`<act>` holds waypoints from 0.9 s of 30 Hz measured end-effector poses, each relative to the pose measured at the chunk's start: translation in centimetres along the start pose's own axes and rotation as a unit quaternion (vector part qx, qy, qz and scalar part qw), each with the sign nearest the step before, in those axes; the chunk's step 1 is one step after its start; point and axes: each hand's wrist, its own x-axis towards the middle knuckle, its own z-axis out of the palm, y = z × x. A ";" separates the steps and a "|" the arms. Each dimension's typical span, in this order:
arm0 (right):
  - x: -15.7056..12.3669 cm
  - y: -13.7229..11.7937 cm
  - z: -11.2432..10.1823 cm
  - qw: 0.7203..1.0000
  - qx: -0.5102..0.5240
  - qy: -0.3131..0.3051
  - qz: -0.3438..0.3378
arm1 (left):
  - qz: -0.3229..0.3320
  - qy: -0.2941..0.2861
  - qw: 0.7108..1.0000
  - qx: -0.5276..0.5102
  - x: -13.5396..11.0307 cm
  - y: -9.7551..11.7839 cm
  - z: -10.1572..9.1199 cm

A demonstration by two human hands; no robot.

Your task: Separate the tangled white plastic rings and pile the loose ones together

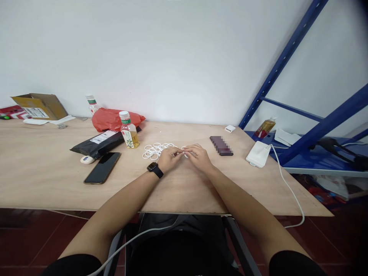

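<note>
My left hand (pixel 169 158), with a black watch on the wrist, meets my right hand (pixel 200 157) fingertip to fingertip just above the wooden table (pixel 184 191). Between the pinched fingertips of both hands shows a small part of a white ring (pixel 186 155); the fingers cover most of it. Several loose white rings (pixel 151 152) lie in a flat, overlapping pile beside and beyond my left hand. Another bit of white ring shows just behind where the fingertips meet.
Left of the rings stand a drink bottle (pixel 130 132), a black parcel (pixel 97 143), a phone (pixel 102 168) and a red bag (pixel 107 119). A dark, pixelated device (pixel 221 145) and a white power bank (pixel 258 154) with a cable lie to the right, near a blue shelf frame (pixel 267 84).
</note>
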 end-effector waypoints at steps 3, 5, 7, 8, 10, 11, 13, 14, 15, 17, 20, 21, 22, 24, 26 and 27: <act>-0.1 -0.2 0.5 0.999 0.025 -0.009 0.039 | 0.009 0.002 1.000 0.028 0.0 0.1 -0.2; -0.1 -0.1 0.7 0.997 0.037 -0.018 0.065 | 0.015 -0.001 0.999 0.043 0.0 0.1 -0.2; 0.0 0.4 0.8 0.995 0.042 -0.028 0.091 | 0.021 -0.004 0.998 0.057 0.2 -0.1 -0.5; 0.0 0.9 0.7 0.994 0.033 -0.032 0.101 | 0.022 -0.001 0.998 0.066 0.3 -0.2 -0.7; 0.0 2.2 0.4 0.993 -0.014 -0.046 0.107 | 0.015 0.017 0.995 0.095 0.5 -0.5 -1.3; 0.0 2.9 0.2 0.991 -0.058 -0.065 0.099 | 0.008 0.028 0.993 0.115 0.6 -0.7 -1.7; -0.3 4.3 -0.1 0.978 -0.136 -0.126 0.091 | -0.010 0.044 0.987 0.157 0.8 -1.0 -2.4; -0.5 4.8 -0.1 0.968 -0.171 -0.155 0.098 | -0.019 0.046 0.984 0.174 0.8 -1.2 -2.7; -0.6 5.2 -0.2 0.958 -0.198 -0.179 0.108 | -0.027 0.047 0.981 0.186 0.9 -1.2 -3.0; -0.8 5.4 -0.2 0.943 -0.230 -0.208 0.123 | -0.035 0.039 0.980 0.191 0.9 -1.3 -3.1; -0.7 4.7 -0.2 0.941 -0.231 -0.211 0.124 | -0.026 0.007 0.985 0.169 0.7 -1.1 -2.5; -0.7 4.4 -0.2 0.944 -0.226 -0.207 0.124 | -0.015 -0.008 0.987 0.160 0.6 -1.1 -2.2; -0.6 4.1 -0.3 0.947 -0.216 -0.200 0.125 | -0.003 -0.024 0.988 0.152 0.5 -1.0 -1.9; -0.4 3.5 -0.4 0.959 -0.178 -0.177 0.129 | 0.022 -0.051 0.989 0.138 0.3 -0.9 -1.4; -0.3 2.8 -0.3 0.975 -0.105 -0.137 0.141 | 0.040 -0.066 0.988 0.130 0.1 -0.8 -1.1; -0.3 2.3 -0.3 0.980 -0.056 -0.117 0.151 | 0.044 -0.068 0.988 0.129 0.1 -0.8 -1.0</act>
